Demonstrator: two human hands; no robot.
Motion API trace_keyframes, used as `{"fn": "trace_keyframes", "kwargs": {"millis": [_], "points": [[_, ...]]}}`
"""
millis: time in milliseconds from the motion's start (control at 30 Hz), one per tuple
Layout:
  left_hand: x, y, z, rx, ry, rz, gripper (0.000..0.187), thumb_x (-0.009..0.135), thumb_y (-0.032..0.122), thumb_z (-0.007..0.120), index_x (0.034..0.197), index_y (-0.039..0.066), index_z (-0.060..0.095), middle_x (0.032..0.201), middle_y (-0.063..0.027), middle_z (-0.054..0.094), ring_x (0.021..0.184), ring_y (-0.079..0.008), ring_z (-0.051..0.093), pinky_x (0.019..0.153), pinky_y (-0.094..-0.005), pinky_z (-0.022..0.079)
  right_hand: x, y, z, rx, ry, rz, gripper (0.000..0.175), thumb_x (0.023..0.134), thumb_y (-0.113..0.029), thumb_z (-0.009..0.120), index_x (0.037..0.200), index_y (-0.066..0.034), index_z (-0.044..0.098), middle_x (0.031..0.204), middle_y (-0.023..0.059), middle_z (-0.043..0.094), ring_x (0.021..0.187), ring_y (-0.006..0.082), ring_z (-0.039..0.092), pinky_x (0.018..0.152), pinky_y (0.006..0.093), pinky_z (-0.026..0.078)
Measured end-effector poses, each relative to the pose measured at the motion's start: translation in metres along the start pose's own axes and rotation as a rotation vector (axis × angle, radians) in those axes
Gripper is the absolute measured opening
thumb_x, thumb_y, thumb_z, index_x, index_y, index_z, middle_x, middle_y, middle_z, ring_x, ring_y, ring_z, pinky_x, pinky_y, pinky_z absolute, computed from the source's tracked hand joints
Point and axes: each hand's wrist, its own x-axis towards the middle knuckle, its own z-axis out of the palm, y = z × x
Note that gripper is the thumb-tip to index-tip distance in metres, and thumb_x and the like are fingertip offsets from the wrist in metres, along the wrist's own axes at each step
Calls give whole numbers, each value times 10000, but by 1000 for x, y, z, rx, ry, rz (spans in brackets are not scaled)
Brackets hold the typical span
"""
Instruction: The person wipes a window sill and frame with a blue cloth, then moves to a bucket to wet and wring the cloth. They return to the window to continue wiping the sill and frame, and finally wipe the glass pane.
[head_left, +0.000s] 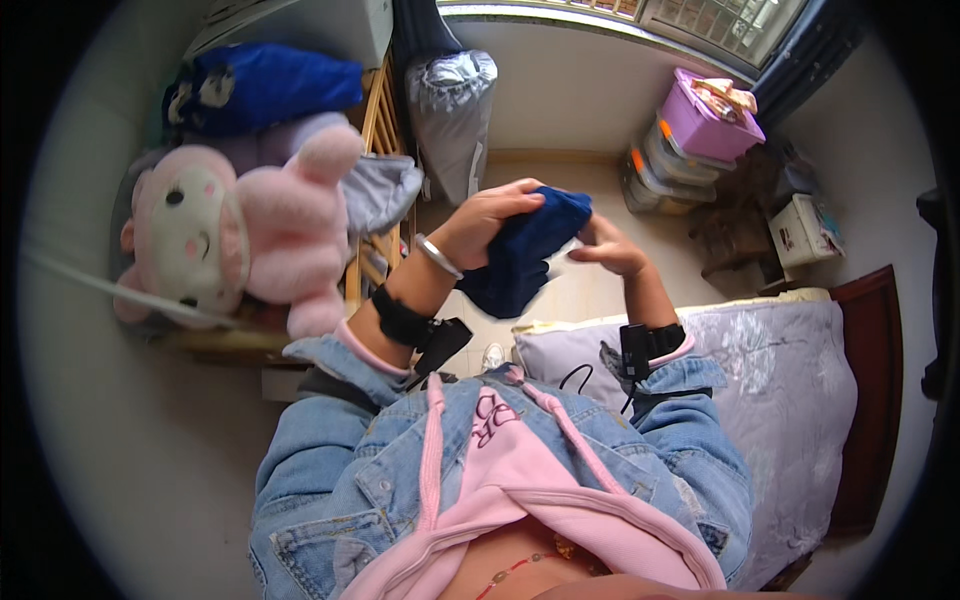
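Observation:
A dark navy piece of cloth (517, 259) hangs in front of my body, raised above the tiled floor. My left hand (487, 217) grips its upper left part, thumb and fingers wrapped over the fabric. At the cloth's right end, my right hand (609, 244) pinches the edge; its fingertips are partly hidden behind the fabric. The cloth is folded or bunched, and its lower end droops loose and looks blurred. I cannot tell which garment or item it is.
To the left, a wooden rack (375, 112) bears a pink plush toy (292, 232) and a blue bundle (277, 86). A grey covered roll (454, 112) stands by the window wall. Stacked plastic bins (671, 169) under a purple bin (709, 124) stand back right. A bed (780, 405) is at right.

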Motion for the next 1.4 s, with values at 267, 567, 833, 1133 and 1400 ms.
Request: {"fn": "trace_keyframes", "kwargs": {"millis": [267, 567, 833, 1133, 1400], "points": [[-1, 45, -54, -120, 339, 36, 413, 990, 397, 439, 1028, 9, 571, 912, -102, 652, 758, -207, 660, 689, -310, 585, 44, -60, 50, 438, -119, 13, 535, 916, -353, 631, 1303, -8, 499, 1238, 112, 590, 1121, 214, 577, 976, 373, 459], [48, 19, -169, -18, 354, -434, 709, 978, 601, 219, 1127, 41, 628, 1120, -142, 670, 1094, -312, 587, 1028, -483, 335, 213, -32, -24, 927, -118, 143, 744, 923, -651, 379, 1208, 9, 574, 1161, 169, 643, 1064, 314, 624, 970, 423, 470], [92, 52, -242, 158, 817, -272, 498, 944, 518, 493, 1049, 48, 619, 1022, -88, 639, 969, -175, 557, 871, -378, 432, 309, 39, -93, 1075, -54, 86, 650, 950, -553, 410, 1192, 30, 566, 1164, 188, 635, 1093, 343, 599, 1003, 430, 437], [250, 93, -294, 195, 888, 26, 158, 907, 174, 572, 810, 77, 649, 723, 10, 611, 779, -105, 571, 756, -286, 450, 351, 84, -301, 1154, 74, 222, 547, 988, -468, 400, 1089, 13, 641, 1105, 155, 671, 1056, 317, 614, 1011, 424, 421], [348, 163, -289, 117, 810, 337, 321, 969, 173, 519, 656, 117, 473, 641, 38, 404, 636, -77, 383, 641, -238, 341, 383, 92, -429, 643, 457, 428, 266, 949, -278, 592, 1035, -31, 639, 978, 73, 679, 915, 188, 644, 876, 337, 495]]}}
